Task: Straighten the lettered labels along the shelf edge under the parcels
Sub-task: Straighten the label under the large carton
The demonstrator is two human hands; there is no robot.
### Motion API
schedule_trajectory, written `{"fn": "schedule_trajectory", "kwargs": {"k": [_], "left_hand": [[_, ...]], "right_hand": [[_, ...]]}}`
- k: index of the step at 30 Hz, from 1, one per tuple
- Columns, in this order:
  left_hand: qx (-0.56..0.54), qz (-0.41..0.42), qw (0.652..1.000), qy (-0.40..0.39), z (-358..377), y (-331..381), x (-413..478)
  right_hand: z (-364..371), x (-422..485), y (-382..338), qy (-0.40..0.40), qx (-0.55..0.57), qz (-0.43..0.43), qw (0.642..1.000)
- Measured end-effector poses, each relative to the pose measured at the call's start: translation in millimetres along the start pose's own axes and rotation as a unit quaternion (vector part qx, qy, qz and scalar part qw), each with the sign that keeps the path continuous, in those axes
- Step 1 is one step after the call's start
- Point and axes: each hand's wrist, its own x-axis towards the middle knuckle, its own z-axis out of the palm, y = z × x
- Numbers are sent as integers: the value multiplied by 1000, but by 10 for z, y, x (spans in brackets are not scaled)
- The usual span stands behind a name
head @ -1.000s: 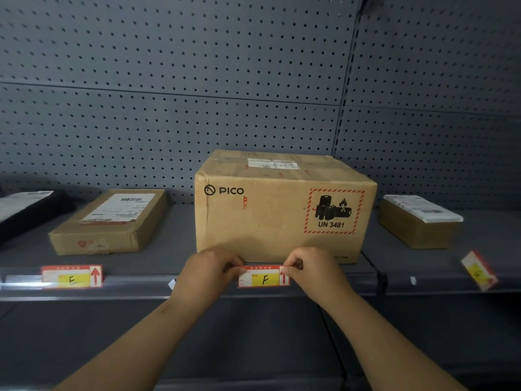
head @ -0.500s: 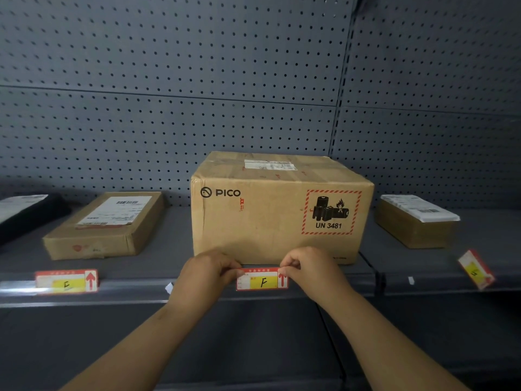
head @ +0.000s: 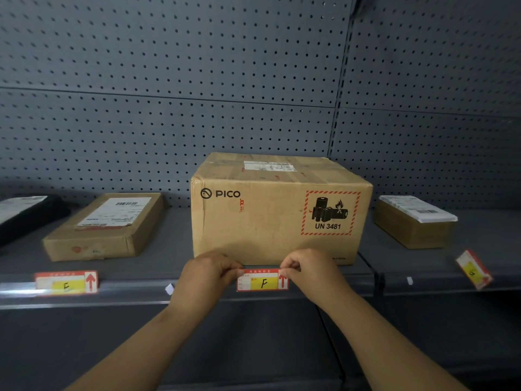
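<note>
Both hands, left and right, pinch the F label at its ends, frame centre; level it with the shelf edge, then press flat.

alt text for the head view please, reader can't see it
The left hand and right hand pinch the two ends of the F label on the shelf edge, just below a PICO box. An E label sits to the left, below a flat parcel; at far right another label lies tilted, near a small parcel.
</note>
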Motion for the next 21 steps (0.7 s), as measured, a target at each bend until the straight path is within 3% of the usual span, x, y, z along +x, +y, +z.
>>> {"fn": "schedule_trajectory", "kwargs": {"k": [21], "left_hand": [[40,74,995,58,-93,32,-62]], "right_hand": [[-82,-59,-46,74,11,-14,997]]}}
